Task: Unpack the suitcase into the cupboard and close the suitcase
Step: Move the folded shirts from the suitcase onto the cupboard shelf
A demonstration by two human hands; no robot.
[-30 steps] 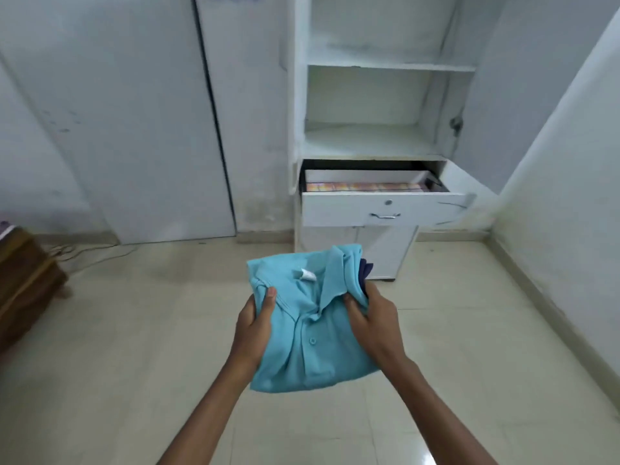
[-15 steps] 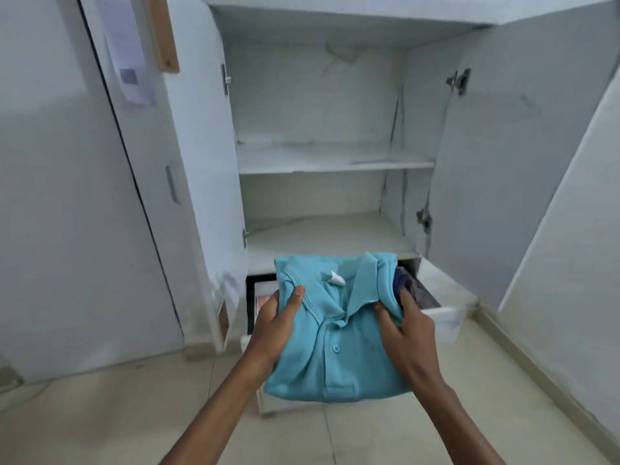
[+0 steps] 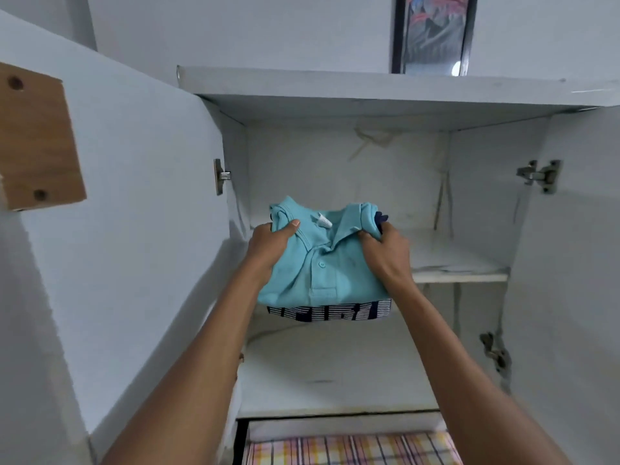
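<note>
Head view shows us both our hands holding a small pile of folded clothes up in front of the open cupboard [image 3: 335, 95]. On top is a light blue polo shirt [image 3: 322, 263] with a collar and a button. Under it we see a dark blue and white striped shirt [image 3: 328, 312] peeking out at the near edge and at the far right corner.

Our left hand [image 3: 268, 250] grips the left side of the pile, with the thumb lying on top near the collar. Our right hand [image 3: 385, 251] grips the right side, fingers curled over the blue collar.

We hold the pile at the front of the upper shelf [image 3: 459, 273]; we cannot tell if it touches the shelf. A lower shelf [image 3: 335, 374] sits below it.

Both cupboard doors stand wide open. The left door [image 3: 134, 229] has a wooden block [image 3: 37, 142] on it. Down at the bottom is an open drawer [image 3: 349, 427] with a pink and yellow checked cloth [image 3: 349, 449] inside. A framed picture [image 3: 434, 31] stands on top of the cupboard
</note>
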